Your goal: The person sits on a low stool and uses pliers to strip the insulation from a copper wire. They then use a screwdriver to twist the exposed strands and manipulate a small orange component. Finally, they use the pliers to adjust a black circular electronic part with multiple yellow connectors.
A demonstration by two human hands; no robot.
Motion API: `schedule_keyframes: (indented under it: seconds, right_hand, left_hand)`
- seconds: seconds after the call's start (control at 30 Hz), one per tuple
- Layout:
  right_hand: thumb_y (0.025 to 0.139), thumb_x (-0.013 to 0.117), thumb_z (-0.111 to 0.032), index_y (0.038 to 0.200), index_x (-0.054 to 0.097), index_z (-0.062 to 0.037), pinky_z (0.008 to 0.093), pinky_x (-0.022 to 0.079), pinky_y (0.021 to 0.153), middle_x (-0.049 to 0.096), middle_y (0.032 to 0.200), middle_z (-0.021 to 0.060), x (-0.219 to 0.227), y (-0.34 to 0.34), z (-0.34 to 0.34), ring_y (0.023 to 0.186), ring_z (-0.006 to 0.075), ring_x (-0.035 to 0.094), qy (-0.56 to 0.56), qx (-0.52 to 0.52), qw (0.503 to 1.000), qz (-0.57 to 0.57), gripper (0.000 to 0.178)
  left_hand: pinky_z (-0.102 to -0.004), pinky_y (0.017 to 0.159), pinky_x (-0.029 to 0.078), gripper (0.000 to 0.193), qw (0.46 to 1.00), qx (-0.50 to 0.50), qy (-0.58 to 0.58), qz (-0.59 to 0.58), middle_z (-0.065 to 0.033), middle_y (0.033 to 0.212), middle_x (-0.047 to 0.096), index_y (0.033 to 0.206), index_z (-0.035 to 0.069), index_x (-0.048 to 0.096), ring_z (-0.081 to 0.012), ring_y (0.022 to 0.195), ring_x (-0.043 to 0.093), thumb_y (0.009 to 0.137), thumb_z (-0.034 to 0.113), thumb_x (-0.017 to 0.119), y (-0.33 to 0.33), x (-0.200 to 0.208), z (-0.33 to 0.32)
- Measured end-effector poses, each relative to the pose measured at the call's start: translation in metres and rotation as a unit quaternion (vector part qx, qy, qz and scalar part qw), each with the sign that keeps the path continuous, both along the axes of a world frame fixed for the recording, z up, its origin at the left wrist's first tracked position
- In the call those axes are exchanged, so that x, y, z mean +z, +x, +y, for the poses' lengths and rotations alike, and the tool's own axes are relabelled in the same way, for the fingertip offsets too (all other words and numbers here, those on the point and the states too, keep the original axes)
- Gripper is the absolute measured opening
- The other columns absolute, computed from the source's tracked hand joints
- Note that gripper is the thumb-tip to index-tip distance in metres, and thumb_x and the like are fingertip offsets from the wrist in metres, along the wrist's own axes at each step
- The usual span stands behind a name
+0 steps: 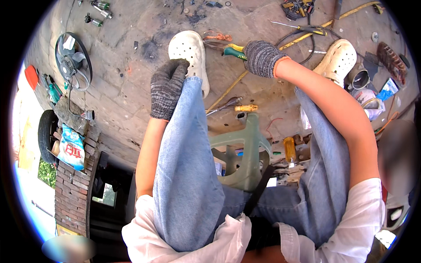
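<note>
My right hand, in a dark grey knitted glove with an orange cuff, is closed round the handles of pliers. One handle is yellow, the other green, and the dark jaws point left toward my left shoe. Just beyond the jaws lies a small bundle of orange-red wire on the ground; I cannot tell whether they touch. My left hand, gloved alike, rests by my left ankle and the cream clog. Its fingers are curled together, and whatever they may hold is hidden.
A green plastic stool stands between my legs. Screwdrivers, a long yellow stick and a black cable lie around. Farther left are a fan, a tyre and a blue-white bag; an amber bottle sits near the stool.
</note>
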State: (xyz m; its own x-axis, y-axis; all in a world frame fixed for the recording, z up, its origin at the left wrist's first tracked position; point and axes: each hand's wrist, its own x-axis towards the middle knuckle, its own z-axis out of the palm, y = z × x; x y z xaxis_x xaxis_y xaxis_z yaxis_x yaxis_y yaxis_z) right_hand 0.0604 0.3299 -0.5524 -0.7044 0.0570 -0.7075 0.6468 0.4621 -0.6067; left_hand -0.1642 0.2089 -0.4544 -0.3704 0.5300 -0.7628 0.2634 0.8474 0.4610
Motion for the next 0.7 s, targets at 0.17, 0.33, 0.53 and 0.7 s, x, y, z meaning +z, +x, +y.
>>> schedule_keyframes:
  seconds: [0.17, 0.33, 0.53, 0.7]
  right_hand:
    - [0.062, 0.07, -0.031, 0.071, 0.066, 0.0039, 0.0422, 0.049, 0.062, 0.061, 0.065, 0.0215, -0.018, 0.011, 0.007, 0.061, 0.0343, 0.06, -0.148, -0.087, 0.985, -0.023, 0.036]
    - [0.063, 0.071, -0.033, 0.069, 0.064, 0.0038, 0.0423, 0.048, 0.062, 0.06, 0.064, 0.0224, -0.029, 0.02, -0.005, 0.061, 0.0341, 0.059, -0.183, -0.133, 0.974, -0.016, 0.037]
    - [0.076, 0.063, -0.032, 0.074, 0.062, 0.0014, 0.0437, 0.047, 0.064, 0.059, 0.068, 0.0246, 0.031, 0.043, -0.001, 0.068, 0.0374, 0.06, -0.214, -0.184, 0.957, 0.068, 0.033]
    - [0.076, 0.064, -0.028, 0.091, 0.06, 0.004, 0.0434, 0.048, 0.07, 0.06, 0.085, 0.026, 0.038, 0.063, 0.003, 0.074, 0.0385, 0.059, -0.014, -0.091, 0.994, 0.061, 0.035]
  left_hand:
    - [-0.0297, 0.074, 0.05, 0.022, 1.0, -0.008, 0.021, -0.01, -0.013, 0.09, 0.068, 0.101, -0.001, 0.066, -0.0172, 0.079, 0.064, 0.087, 0.015, 0.059, 0.005, 0.001, -0.001]
    - [-0.03, 0.074, 0.05, 0.022, 0.999, 0.022, 0.022, -0.043, -0.0151, 0.088, 0.068, 0.1, -0.001, 0.067, -0.0185, 0.079, 0.066, 0.087, 0.014, 0.058, 0.007, 0.003, 0.0]
    - [-0.0299, 0.076, 0.05, 0.024, 0.996, 0.028, 0.003, -0.089, -0.0128, 0.089, 0.069, 0.101, 0.0, 0.067, -0.0173, 0.08, 0.065, 0.087, 0.017, 0.059, 0.0, 0.002, -0.002]
    - [-0.0306, 0.082, 0.049, 0.026, 0.989, -0.08, 0.055, -0.115, -0.0105, 0.091, 0.069, 0.103, 0.002, 0.068, -0.0161, 0.085, 0.063, 0.086, 0.021, 0.06, -0.003, 0.005, 0.007]
